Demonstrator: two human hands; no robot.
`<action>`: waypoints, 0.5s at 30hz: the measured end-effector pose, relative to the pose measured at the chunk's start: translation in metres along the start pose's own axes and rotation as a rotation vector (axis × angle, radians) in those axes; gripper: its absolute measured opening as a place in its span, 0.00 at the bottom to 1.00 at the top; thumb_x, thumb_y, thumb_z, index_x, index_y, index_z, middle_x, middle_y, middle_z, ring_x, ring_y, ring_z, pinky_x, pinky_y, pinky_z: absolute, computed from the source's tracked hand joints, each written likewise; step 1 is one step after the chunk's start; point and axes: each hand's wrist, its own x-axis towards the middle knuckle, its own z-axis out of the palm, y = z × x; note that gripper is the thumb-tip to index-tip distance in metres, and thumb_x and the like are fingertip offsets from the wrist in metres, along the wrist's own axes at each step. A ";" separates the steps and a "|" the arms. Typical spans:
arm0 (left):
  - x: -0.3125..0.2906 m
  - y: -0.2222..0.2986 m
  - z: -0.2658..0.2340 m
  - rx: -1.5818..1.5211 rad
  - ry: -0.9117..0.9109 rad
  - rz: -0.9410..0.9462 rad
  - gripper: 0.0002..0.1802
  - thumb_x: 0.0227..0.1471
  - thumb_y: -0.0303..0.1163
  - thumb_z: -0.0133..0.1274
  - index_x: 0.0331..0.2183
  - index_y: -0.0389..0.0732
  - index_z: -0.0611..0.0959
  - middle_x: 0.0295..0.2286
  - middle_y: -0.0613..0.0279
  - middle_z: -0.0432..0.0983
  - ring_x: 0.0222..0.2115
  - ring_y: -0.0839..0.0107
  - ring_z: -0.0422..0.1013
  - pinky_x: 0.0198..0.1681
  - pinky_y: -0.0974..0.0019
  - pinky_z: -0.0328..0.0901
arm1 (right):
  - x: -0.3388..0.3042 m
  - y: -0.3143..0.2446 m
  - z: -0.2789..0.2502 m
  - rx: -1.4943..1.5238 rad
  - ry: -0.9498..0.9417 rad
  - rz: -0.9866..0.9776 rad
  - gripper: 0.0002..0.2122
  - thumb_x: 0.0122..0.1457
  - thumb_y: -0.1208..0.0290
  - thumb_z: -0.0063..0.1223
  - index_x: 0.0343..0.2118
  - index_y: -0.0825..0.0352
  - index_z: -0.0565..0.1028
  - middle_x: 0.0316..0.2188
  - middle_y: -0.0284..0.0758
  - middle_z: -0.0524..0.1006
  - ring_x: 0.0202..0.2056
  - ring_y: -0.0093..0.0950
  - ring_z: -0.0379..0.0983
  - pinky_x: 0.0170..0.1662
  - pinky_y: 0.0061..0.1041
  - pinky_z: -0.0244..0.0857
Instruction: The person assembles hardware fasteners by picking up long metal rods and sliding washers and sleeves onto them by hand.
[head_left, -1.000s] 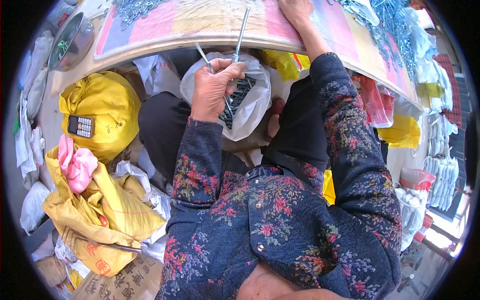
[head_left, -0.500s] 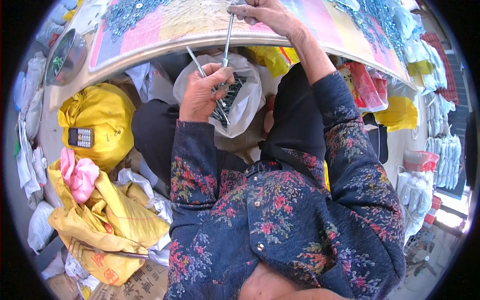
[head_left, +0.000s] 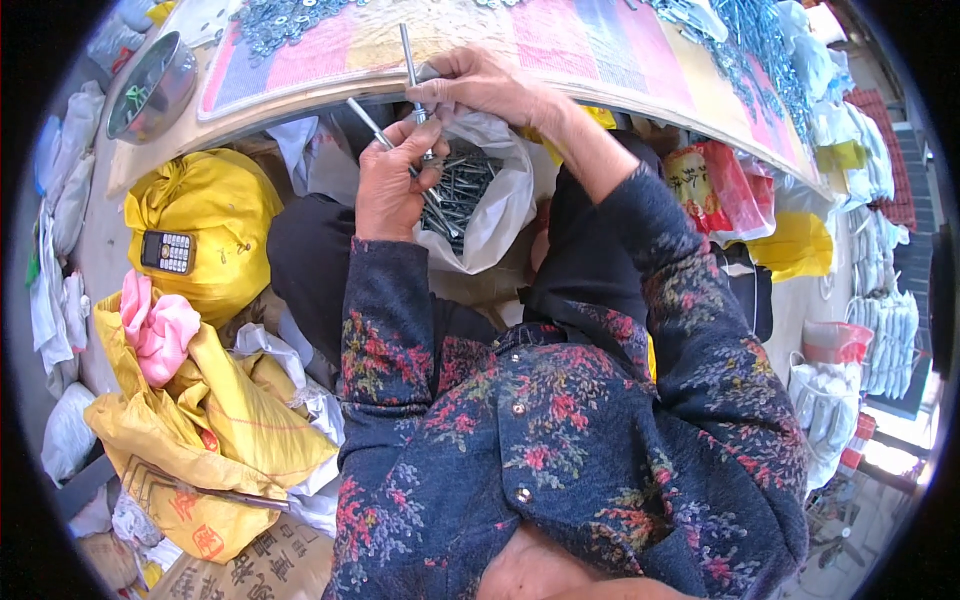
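Far to the left of the fingers, a metal bowl [head_left: 150, 85] sits on the corner of the striped board [head_left: 600, 50]. Below it, a phone [head_left: 167, 252] lies on a tied yellow sack [head_left: 205, 225], with a pink cloth [head_left: 155, 330] lower down on more yellow bags.

The left hand [head_left: 390, 185] is closed around a bunch of long metal bolts [head_left: 375, 125], the fingers [head_left: 420, 145] curled together on their shafts; one bolt sticks out up and left past the knuckles. Just right of and below these fingers, a white plastic bag [head_left: 500, 210] hangs open, holding a heap of dark bolts [head_left: 462, 185].

Directly above, the right hand [head_left: 485, 85] rests at the board's edge, its fingertips pinched on a single bolt [head_left: 408, 60] that stands nearly upright, touching the left hand's bunch below. Right of the right hand, a red packet [head_left: 715, 185] lies under the board, and piles of metal hardware [head_left: 750, 30] are spread across the board's far right.
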 end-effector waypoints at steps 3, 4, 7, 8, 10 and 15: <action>0.001 0.000 0.002 0.099 0.074 0.147 0.05 0.47 0.24 0.59 0.28 0.35 0.79 0.20 0.61 0.75 0.15 0.82 0.63 0.14 0.80 0.52 | -0.007 0.001 0.018 0.386 0.185 0.044 0.19 0.61 0.55 0.49 0.39 0.71 0.75 0.31 0.34 0.78 0.29 0.20 0.71 0.36 0.22 0.66; 0.000 -0.003 0.005 0.099 0.078 0.148 0.05 0.47 0.24 0.59 0.28 0.35 0.79 0.20 0.61 0.75 0.15 0.82 0.63 0.14 0.80 0.52 | -0.007 0.004 0.024 0.787 0.303 0.076 0.21 0.63 0.55 0.46 0.43 0.73 0.73 0.35 0.36 0.79 0.31 0.22 0.72 0.37 0.23 0.66; -0.003 -0.005 0.013 0.237 0.141 0.260 0.05 0.47 0.23 0.59 0.28 0.35 0.78 0.20 0.64 0.74 0.16 0.84 0.64 0.16 0.80 0.54 | -0.001 0.002 0.033 0.908 0.224 0.096 0.24 0.66 0.54 0.37 0.46 0.74 0.70 0.41 0.41 0.78 0.40 0.27 0.73 0.44 0.25 0.65; 0.000 -0.004 0.011 0.237 0.141 0.260 0.05 0.47 0.23 0.59 0.28 0.35 0.78 0.20 0.64 0.74 0.16 0.84 0.64 0.16 0.80 0.54 | -0.004 -0.002 0.039 0.989 0.204 0.062 0.24 0.65 0.53 0.36 0.44 0.73 0.72 0.40 0.40 0.78 0.43 0.27 0.73 0.47 0.26 0.64; 0.006 0.002 0.004 0.359 0.203 0.430 0.05 0.46 0.23 0.59 0.28 0.35 0.78 0.20 0.65 0.74 0.16 0.83 0.64 0.16 0.80 0.55 | -0.021 -0.025 0.042 0.962 0.207 0.068 0.25 0.67 0.53 0.29 0.45 0.73 0.71 0.42 0.42 0.77 0.46 0.27 0.71 0.50 0.26 0.61; 0.014 0.008 0.004 0.194 0.254 0.436 0.04 0.47 0.22 0.58 0.28 0.34 0.79 0.19 0.66 0.74 0.17 0.85 0.63 0.19 0.78 0.55 | -0.044 -0.046 0.040 0.669 0.309 -0.228 0.32 0.66 0.47 0.25 0.54 0.75 0.65 0.49 0.43 0.74 0.51 0.29 0.67 0.54 0.30 0.56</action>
